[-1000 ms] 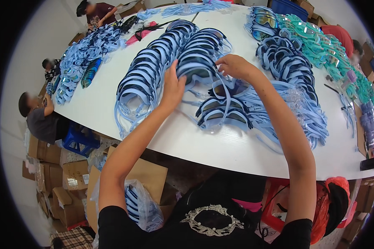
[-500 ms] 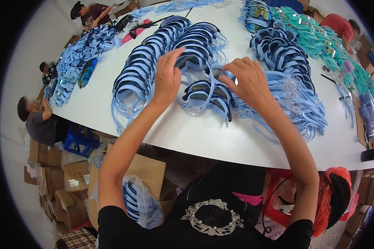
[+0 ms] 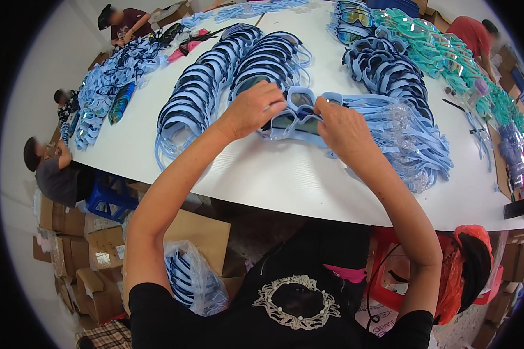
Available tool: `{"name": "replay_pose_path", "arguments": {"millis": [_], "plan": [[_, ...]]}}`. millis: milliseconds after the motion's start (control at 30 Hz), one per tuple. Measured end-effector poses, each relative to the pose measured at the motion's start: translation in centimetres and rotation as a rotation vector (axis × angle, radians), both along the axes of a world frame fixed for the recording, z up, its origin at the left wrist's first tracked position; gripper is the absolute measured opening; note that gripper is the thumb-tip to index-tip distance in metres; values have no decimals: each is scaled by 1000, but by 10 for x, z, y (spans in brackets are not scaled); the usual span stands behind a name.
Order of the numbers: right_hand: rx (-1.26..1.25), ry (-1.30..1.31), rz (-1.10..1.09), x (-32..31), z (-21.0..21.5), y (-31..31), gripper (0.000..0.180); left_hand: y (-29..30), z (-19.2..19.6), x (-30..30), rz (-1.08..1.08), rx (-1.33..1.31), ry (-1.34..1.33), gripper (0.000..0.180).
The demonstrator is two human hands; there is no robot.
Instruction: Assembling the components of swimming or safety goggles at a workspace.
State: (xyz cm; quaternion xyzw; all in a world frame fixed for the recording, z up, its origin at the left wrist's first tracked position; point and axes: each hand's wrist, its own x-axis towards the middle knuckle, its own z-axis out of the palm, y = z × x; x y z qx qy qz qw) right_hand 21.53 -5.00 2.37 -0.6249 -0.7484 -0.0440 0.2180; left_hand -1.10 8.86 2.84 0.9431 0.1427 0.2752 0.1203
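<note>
Between my hands is a pair of light blue swim goggles (image 3: 283,123) with dark lenses, tilted over other goggles on the white table. My left hand (image 3: 255,109) has its fingers closed at the left end of the pair. At the right end, the fingers of my right hand (image 3: 342,125) pinch the frame. Just beyond lies another light blue pair (image 3: 301,98), partly behind the held one. Close to my right hand, a heap of light blue straps with clear plastic parts (image 3: 407,136) spreads across the table. My fingertips hide the exact grip points.
Two long rows of nested blue goggles (image 3: 186,104) stand left of centre. More blue goggles (image 3: 390,70) and teal goggles (image 3: 436,43) lie to the right. Several people work around the table (image 3: 256,192). Cardboard boxes (image 3: 108,250) and a blue stool (image 3: 110,195) are at lower left.
My hands were apart and loosely open above the goggles. Now they have come down and closer together, fingers closed on a pair that is tilted up between them.
</note>
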Motion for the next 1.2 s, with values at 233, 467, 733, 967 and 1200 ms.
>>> {"name": "replay_pose_path", "arguments": {"millis": [233, 467, 733, 967, 1200], "plan": [[-38, -27, -36, -13, -5, 10, 30, 10, -13, 9, 34, -420, -251, 29], [-122, -116, -47, -29, -19, 36, 45, 18, -3, -4, -20, -817, -138, 26], [-70, 47, -99, 24, 3, 15, 48, 31, -24, -52, 69, -38, 159, 19], [-515, 985, 156, 48, 29, -16, 61, 18, -50, -58, 240, -42, 50, 11], [-704, 1393, 129, 42, 20, -62, 59, -91, -9, -34, 149, 150, -298, 34]]}}
